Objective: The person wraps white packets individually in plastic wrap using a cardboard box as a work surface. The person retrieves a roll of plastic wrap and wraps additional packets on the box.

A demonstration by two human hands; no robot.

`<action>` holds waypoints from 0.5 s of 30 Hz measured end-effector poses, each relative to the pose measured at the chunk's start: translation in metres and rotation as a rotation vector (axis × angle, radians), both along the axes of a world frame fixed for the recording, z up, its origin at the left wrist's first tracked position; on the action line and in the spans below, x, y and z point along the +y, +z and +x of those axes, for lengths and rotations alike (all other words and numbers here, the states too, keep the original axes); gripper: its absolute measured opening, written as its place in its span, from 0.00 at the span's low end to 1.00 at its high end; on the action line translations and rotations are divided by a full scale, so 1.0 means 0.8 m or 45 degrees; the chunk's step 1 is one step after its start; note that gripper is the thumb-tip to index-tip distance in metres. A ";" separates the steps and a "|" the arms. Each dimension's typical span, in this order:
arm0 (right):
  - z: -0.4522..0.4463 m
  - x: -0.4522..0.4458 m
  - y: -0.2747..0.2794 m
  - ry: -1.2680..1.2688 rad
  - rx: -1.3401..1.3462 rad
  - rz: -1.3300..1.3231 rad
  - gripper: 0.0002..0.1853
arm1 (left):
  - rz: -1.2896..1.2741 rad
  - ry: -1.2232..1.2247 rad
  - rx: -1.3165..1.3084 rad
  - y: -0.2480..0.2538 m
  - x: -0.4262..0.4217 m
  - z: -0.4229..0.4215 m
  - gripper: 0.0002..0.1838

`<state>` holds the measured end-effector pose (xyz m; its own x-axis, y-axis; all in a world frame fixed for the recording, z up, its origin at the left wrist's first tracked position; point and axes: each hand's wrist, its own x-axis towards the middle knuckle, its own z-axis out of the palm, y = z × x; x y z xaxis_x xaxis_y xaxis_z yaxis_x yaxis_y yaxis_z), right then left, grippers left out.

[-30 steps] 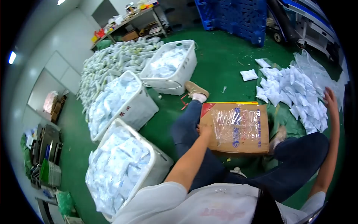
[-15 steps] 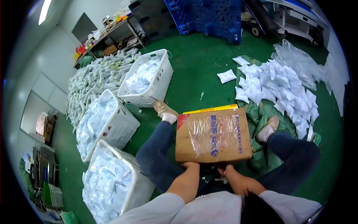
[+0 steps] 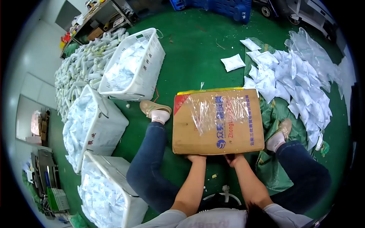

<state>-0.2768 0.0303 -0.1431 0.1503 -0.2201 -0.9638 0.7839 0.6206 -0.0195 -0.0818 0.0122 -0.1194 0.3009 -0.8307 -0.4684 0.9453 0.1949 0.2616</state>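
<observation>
Between my legs is a cardboard box (image 3: 218, 123) with clear tape across it and blue and red print. My left hand (image 3: 196, 157) is at the near lower edge of the box, its fingers hidden under it. Beside it, my right hand (image 3: 232, 159) reaches under the same edge, with only part of its fingers showing. A yellow strip (image 3: 209, 91) lies along the far edge of the box. White packets (image 3: 300, 83) are heaped to the right, and one packet (image 3: 233, 62) lies apart on the green floor.
Three white baskets of packets, the far one (image 3: 155, 62), the middle one (image 3: 110, 127) and the near one (image 3: 135, 209), stand at left. Behind them are piled wrapped rolls (image 3: 85, 64). Green sacking (image 3: 275, 171) lies under my right leg. Blue pallets (image 3: 228, 7) stand at the back.
My right hand has come from beside the packet heap to the near edge of the box. My left hand has moved from the box's left side to that edge. The box now appears nearer and raised.
</observation>
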 end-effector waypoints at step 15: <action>-0.012 -0.072 -0.055 0.346 0.123 -0.087 0.18 | 0.268 -0.025 -0.041 -0.023 -0.100 0.005 0.39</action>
